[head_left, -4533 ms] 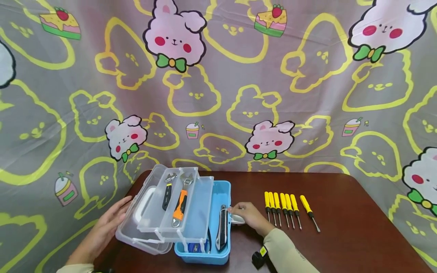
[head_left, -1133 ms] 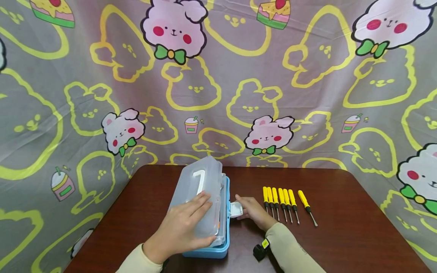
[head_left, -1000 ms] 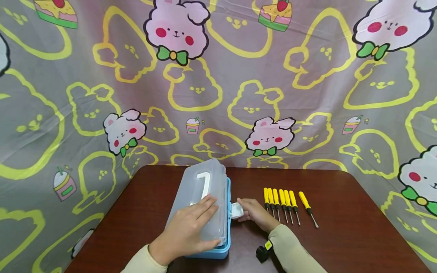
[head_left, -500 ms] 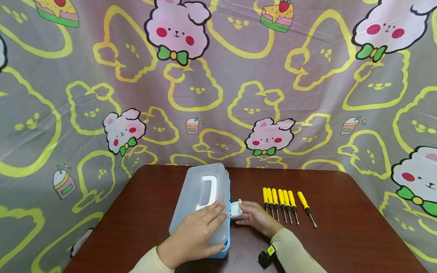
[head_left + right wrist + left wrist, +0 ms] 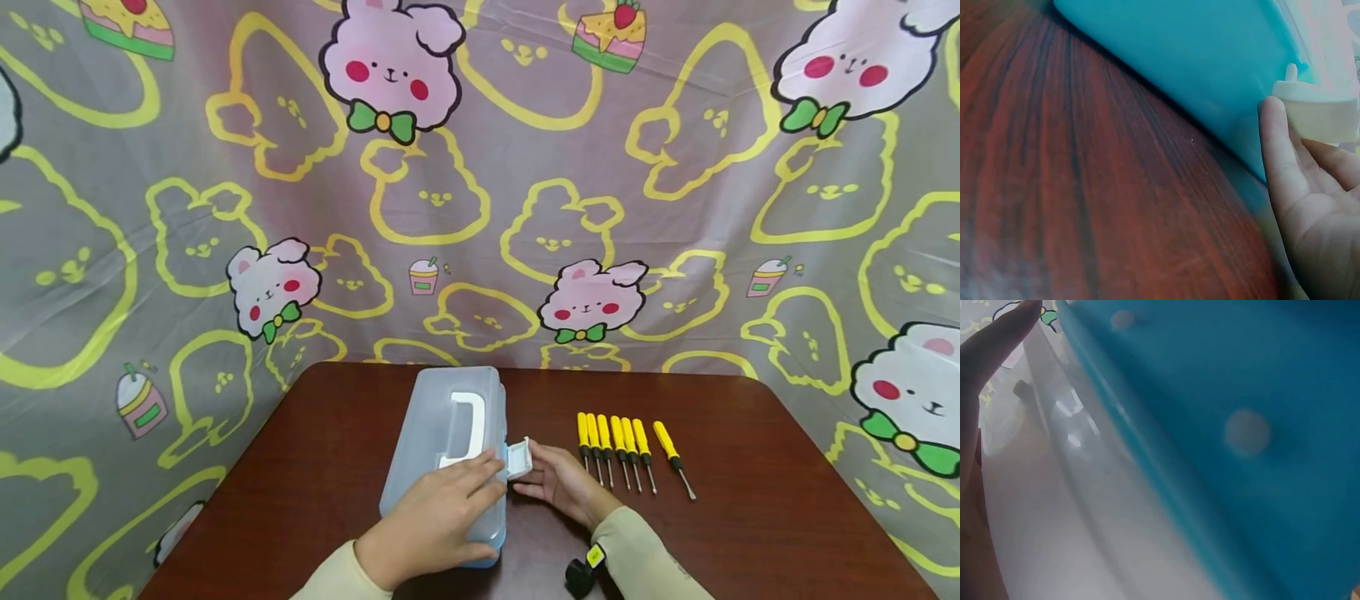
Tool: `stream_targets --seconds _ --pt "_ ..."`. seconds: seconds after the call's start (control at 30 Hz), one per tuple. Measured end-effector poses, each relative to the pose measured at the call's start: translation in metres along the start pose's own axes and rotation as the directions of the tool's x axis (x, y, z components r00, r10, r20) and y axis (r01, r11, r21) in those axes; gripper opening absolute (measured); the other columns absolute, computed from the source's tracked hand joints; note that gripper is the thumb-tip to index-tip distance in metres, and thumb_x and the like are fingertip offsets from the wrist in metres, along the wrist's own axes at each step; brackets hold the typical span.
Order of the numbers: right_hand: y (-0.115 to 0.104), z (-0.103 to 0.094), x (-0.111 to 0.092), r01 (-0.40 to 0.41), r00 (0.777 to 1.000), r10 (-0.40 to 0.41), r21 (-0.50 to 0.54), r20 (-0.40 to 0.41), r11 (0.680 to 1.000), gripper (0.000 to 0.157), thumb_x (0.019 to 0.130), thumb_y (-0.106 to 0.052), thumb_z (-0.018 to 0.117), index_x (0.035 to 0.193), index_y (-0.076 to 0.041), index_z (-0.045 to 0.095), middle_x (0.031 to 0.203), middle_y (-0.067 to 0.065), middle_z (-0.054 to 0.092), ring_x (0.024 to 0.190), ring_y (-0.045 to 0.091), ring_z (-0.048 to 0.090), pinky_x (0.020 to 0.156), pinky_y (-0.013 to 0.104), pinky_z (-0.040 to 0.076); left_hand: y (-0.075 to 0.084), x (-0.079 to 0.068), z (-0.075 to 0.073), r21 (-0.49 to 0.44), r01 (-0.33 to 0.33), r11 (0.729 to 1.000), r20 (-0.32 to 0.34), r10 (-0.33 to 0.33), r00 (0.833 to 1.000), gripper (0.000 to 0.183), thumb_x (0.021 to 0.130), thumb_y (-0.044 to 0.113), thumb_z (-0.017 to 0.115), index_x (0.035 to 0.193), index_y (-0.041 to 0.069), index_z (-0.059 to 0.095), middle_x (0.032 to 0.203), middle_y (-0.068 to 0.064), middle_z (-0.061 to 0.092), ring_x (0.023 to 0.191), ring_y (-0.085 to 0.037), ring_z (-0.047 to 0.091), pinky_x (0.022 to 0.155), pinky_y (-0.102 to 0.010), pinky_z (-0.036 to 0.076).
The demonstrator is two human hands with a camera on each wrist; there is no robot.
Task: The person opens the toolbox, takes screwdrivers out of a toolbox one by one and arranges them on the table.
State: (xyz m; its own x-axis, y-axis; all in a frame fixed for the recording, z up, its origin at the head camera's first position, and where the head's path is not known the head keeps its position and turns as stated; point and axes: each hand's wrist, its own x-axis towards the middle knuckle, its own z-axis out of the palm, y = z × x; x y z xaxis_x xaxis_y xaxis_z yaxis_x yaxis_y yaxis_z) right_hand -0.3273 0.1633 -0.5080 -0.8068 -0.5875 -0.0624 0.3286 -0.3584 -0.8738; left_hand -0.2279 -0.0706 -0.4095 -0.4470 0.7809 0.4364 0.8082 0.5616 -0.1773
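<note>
A tool box with a light blue base (image 5: 1166,50) and a clear lid (image 5: 438,417) with a white carry handle (image 5: 477,429) stands on the table. My left hand (image 5: 435,521) rests on the near part of the lid, fingers stretched across it. In the left wrist view the lid's rim lies along the blue base (image 5: 1297,500). A white latch (image 5: 519,460) sticks out from the box's right side. My right hand (image 5: 566,485) touches the latch with extended fingers (image 5: 1282,150), tips against its underside and edge. The tools inside are hidden.
Several yellow-handled screwdrivers (image 5: 615,442) lie in a row right of my right hand, and another screwdriver (image 5: 667,446) lies slanted beside them. The dark wooden table (image 5: 750,467) reaches back to a patterned curtain (image 5: 480,208).
The box was open with its trays of wrenches spread out. My left hand has swung the lid over to the right and down onto the base. My right hand has stayed by the latch.
</note>
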Motion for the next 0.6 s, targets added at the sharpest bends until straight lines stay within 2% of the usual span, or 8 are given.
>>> stream_targets --seconds 0.13,0.23,0.33,0.47,0.6 --pt "-0.001 -0.002 0.0 0.007 1.0 -0.007 -0.017 -0.004 1.0 0.036 0.104 -0.027 0.046 0.124 0.001 0.058 0.107 0.011 0.068 0.097 0.022 0.066 0.089 0.04 0.052 0.001 0.001 0.002 0.014 -0.007 1.0 0.028 0.007 1.0 0.073 0.064 0.057 0.084 0.118 0.014 0.064 0.136 -0.009 0.055 0.133 -0.026 0.043 0.102 -0.035 0.042" --pt "-0.003 -0.001 0.001 0.002 1.0 -0.003 -0.055 -0.017 0.998 0.039 0.104 -0.026 0.048 0.129 0.003 0.055 0.11 0.011 0.067 0.097 0.021 0.066 0.088 0.04 0.052 0.002 0.0 0.004 0.019 -0.016 1.0 0.033 0.015 0.999 0.073 0.064 0.058 0.084 0.118 0.013 0.065 0.136 -0.011 0.055 0.133 -0.026 0.044 0.102 -0.036 0.042" --pt "-0.006 0.001 0.002 -0.006 0.999 0.002 -0.103 -0.039 0.995 0.047 0.103 -0.03 0.05 0.132 0.006 0.051 0.113 0.013 0.066 0.098 0.021 0.066 0.087 0.039 0.053 0.002 0.0 0.005 0.029 -0.018 0.999 0.035 0.017 0.999 0.073 0.064 0.057 0.084 0.118 0.013 0.065 0.136 -0.011 0.055 0.132 -0.026 0.044 0.102 -0.036 0.042" --pt "-0.01 0.006 0.005 -0.024 0.997 0.012 -0.156 -0.077 0.987 0.051 0.101 -0.035 0.054 0.131 0.006 0.051 0.109 0.014 0.065 0.093 0.022 0.066 0.085 0.04 0.054 0.004 0.001 0.004 0.057 -0.015 0.998 0.055 0.012 0.998 0.075 0.062 0.058 0.084 0.117 0.012 0.063 0.136 -0.012 0.054 0.132 -0.027 0.044 0.103 -0.036 0.041" --pt "-0.014 0.014 0.009 -0.042 0.991 0.005 -0.269 -0.134 0.962 0.055 0.097 -0.038 0.06 0.126 0.008 0.052 0.102 0.015 0.064 0.084 0.022 0.067 0.079 0.042 0.056 0.005 0.003 0.003 0.08 -0.026 0.996 0.081 0.019 0.997 0.076 0.061 0.059 0.085 0.116 0.011 0.061 0.136 -0.013 0.054 0.132 -0.028 0.044 0.105 -0.036 0.038"
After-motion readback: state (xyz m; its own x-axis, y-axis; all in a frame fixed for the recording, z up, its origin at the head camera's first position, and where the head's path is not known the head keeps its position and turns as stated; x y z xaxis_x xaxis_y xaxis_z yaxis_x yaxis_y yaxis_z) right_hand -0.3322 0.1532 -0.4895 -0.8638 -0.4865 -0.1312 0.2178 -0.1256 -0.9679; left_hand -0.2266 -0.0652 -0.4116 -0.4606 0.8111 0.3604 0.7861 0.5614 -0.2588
